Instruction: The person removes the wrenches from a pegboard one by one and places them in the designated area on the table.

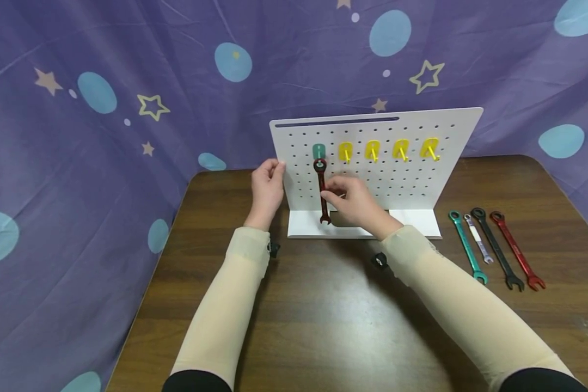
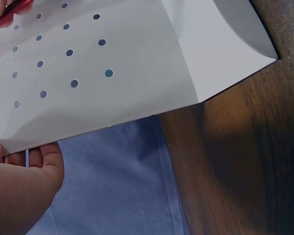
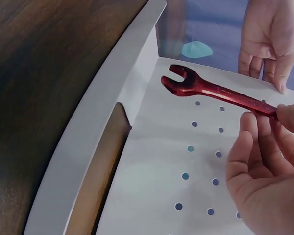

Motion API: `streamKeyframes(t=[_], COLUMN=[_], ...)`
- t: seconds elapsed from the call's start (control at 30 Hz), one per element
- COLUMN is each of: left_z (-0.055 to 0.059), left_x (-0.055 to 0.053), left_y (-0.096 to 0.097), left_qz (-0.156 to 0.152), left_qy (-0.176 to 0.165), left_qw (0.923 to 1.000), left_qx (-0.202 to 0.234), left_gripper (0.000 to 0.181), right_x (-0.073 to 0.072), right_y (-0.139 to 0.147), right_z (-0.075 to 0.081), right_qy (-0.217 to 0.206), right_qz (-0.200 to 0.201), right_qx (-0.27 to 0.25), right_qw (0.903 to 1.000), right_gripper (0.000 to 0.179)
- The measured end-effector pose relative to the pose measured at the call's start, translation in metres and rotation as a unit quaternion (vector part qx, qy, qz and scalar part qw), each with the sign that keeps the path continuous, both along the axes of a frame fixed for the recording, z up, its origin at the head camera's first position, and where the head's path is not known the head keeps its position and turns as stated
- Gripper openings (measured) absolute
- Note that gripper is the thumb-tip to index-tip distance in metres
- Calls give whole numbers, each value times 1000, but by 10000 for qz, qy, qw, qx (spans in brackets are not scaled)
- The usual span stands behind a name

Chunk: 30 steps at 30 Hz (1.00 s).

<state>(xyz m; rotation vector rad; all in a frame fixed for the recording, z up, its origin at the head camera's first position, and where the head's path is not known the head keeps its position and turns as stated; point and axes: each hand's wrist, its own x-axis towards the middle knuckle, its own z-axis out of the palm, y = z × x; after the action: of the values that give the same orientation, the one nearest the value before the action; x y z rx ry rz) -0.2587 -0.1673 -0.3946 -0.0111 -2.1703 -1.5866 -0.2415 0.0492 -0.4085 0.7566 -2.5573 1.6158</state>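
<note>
A dark red combination wrench (image 1: 322, 190) hangs upright in front of the white pegboard (image 1: 299, 169), its ring end just below the green hook (image 1: 319, 151). My right hand (image 1: 353, 200) pinches the wrench by its shaft between thumb and fingers. In the right wrist view, the open-jaw end of the wrench (image 3: 210, 89) points away from the hand. At the board's left edge, my left hand (image 1: 268, 188) grips the panel, thumb on the front face and fingers behind it. The left wrist view shows the same left hand (image 2: 27, 181) at that edge.
Several yellow hooks (image 1: 372, 151) line the board to the right of the green one. On the brown table (image 1: 323, 326), to the right, lie a teal wrench (image 1: 467, 247), a small silver wrench (image 1: 478, 239), a black wrench (image 1: 497, 247) and another red wrench (image 1: 518, 250). A purple cloth (image 1: 127, 49) hangs behind.
</note>
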Motion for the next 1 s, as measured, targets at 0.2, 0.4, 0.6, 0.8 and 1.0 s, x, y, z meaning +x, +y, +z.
streamKeyframes(t=[0.2, 0.4, 0.6, 0.8, 1.0], left_z=[-1, -1, -2, -1, -1], left_x=[0, 0, 0, -1, -1], left_y=[-1, -2, -1, -1, 0], left_qz=[-15, 6, 9, 7, 11], left_qy=[47, 68, 48, 78, 89], left_qw=[10000, 10000, 10000, 10000, 10000], left_qx=[29, 34, 55, 24, 18], left_gripper=[17, 18, 17, 18, 17], right_x=[5, 12, 14, 15, 17], right_y=[1, 4, 5, 7, 8], right_z=[3, 7, 8, 8, 10], right_qy=[18, -63, -149, -149, -109], right_qz=[101, 245, 282, 368, 396], right_qx=[-173, -239, -222, -378, -461], right_qw=[9998, 9994, 9992, 9985, 9981], right_gripper=[5, 3, 4, 5, 5])
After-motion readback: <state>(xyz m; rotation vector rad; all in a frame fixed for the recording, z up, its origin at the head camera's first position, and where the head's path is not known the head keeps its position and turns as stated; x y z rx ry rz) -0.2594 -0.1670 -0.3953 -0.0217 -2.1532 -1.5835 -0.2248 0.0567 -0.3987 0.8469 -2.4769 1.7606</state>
